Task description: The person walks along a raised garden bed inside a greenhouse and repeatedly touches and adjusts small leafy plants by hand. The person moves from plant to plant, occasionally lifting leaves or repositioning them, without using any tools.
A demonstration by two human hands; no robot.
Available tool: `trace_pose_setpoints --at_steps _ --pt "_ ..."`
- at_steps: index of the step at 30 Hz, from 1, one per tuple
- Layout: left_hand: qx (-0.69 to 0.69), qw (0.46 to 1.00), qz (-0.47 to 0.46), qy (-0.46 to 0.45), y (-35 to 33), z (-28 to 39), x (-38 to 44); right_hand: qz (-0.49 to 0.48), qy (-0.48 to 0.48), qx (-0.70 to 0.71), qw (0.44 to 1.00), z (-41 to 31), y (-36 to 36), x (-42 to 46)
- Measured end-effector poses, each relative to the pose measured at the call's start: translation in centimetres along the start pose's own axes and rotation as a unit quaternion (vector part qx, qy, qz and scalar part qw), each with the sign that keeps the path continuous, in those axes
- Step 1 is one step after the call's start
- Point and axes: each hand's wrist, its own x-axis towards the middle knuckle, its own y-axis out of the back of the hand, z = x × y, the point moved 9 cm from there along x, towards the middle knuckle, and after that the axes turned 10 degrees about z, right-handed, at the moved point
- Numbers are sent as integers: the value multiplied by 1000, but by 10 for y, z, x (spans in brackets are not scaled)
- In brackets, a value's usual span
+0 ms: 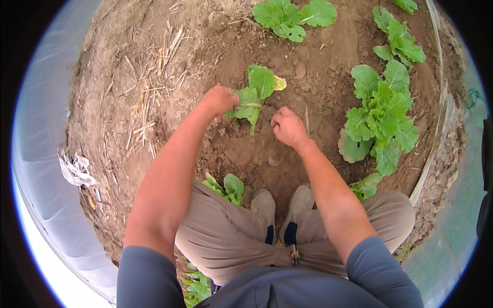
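A small leafy green plant (250, 102), probably a cabbage, grows from the brown soil between my hands. One of its leaves, at the upper right, has a yellowed, browned tip (280, 83). My left hand (221, 101) is at the plant's left side, its fingers closed on the edge of a leaf. To the right of the plant, my right hand (288, 126) hangs low over the soil with curled fingers, apart from the leaves. Whether anything small sits in those fingers is hidden.
Larger leafy plants (379, 115) stand in a row at right, beside a pale plastic strip (437, 115). Another plant (287, 19) grows ahead, and one (233, 188) by my left knee. Dry straw (144, 111) litters the left. Plastic sheeting (42, 127) borders both sides. My shoes (263, 204) are close together.
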Motion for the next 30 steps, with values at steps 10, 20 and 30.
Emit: trace_pose_setpoints --at_steps 10,20,30 --pt "-11 999 -22 25 -1 6 -1 168 -93 210 959 0 21 20" --pt "-222 962 -73 138 10 -19 -13 126 -6 229 965 -64 21 20" --pt "-57 997 -36 39 -12 -4 -6 97 60 186 976 -87 -2 -28"
